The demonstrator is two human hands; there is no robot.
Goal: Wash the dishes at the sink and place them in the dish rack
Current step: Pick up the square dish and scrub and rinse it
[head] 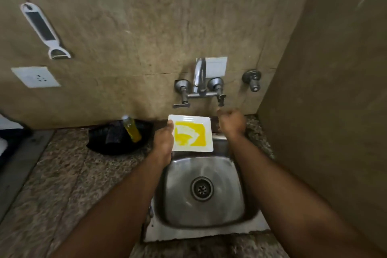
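Observation:
A square white plate (191,119) smeared with yellow residue is held over the far edge of the steel sink (184,205). My left hand (164,139) grips its left edge, thumb on the rim. My right hand (231,121) is raised to the right of the plate, just below the right tap handle (221,98), its fingers curled; whether it touches the handle cannot be told. The tap spout (199,73) stands above the plate, with no water seen running. The sink basin holds no dishes.
A black tray (104,144) on the granite counter left of the sink holds a bottle of yellow liquid (132,130) and a dark scrubber. A peeler (41,29) hangs on the wall. A side wall (324,111) closes the right.

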